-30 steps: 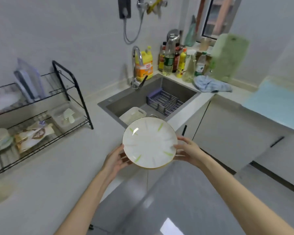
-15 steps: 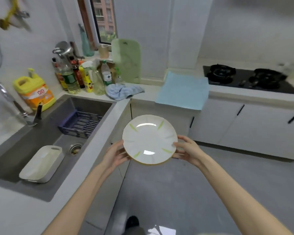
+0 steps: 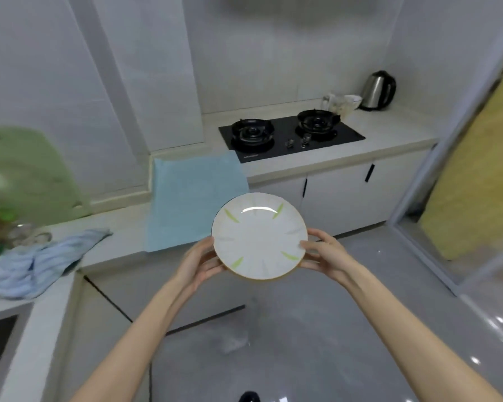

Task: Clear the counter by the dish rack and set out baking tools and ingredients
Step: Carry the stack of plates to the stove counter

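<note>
So, plate (image 3: 259, 236): white with green dashes, was mid-air over the floor (image 3: 302, 343), just short of the blue mat (image 3: 192, 195) on the counter (image 3: 395, 132).
Left hand (image 3: 198, 264): gripped the left rim, fingers underneath.
Right hand (image 3: 324, 255): pinched the right rim, thumb on top.
Risk: edge-only grips on glazed ceramic, so I figured a slip or a knock on the counter lip could've sent it onto the floor.

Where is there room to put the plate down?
The blue mat between the green cutting board and the stove lies bare, room for the plate. So does the counter right of the stove, in front of the kettle. It is crowded around the crumpled cloth on the left.
</note>
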`<action>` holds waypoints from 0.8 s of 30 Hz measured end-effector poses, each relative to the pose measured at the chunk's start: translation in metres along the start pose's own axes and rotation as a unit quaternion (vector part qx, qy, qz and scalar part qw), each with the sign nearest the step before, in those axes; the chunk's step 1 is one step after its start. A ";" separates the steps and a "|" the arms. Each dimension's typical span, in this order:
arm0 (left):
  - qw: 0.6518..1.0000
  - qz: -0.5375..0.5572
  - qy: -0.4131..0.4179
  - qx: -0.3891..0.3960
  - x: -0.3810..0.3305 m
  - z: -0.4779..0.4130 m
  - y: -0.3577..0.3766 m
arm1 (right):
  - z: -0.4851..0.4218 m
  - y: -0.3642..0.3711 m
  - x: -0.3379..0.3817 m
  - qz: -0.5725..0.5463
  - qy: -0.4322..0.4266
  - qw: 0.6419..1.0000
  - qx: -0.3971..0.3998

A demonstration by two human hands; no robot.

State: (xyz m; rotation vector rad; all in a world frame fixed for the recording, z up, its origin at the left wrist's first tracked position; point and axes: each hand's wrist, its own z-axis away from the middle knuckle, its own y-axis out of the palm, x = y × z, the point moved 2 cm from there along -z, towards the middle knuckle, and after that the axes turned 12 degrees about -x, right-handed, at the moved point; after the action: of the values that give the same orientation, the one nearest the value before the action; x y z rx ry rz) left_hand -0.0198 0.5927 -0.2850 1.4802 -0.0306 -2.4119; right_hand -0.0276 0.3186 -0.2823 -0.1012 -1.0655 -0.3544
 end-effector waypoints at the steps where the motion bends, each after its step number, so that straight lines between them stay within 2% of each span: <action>1: 1.000 -0.012 -0.002 0.019 -0.010 -0.019 0.017 | -0.012 -0.006 0.011 -0.011 -0.003 1.000 -0.019; 12: 0.990 -0.056 -0.055 0.121 -0.047 -0.145 0.198 | -0.129 -0.091 0.091 -0.057 -0.012 0.989 -0.139; 24: 0.987 -0.055 -0.081 0.126 -0.050 -0.272 0.427 | -0.318 -0.222 0.204 -0.041 -0.001 0.990 -0.137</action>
State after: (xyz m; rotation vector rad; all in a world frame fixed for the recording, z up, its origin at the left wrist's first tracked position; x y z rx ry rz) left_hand 0.3454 0.2391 -0.2920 1.4146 -0.3084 -2.6967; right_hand 0.2535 -0.0174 -0.2789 -0.3028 -1.0196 -0.5744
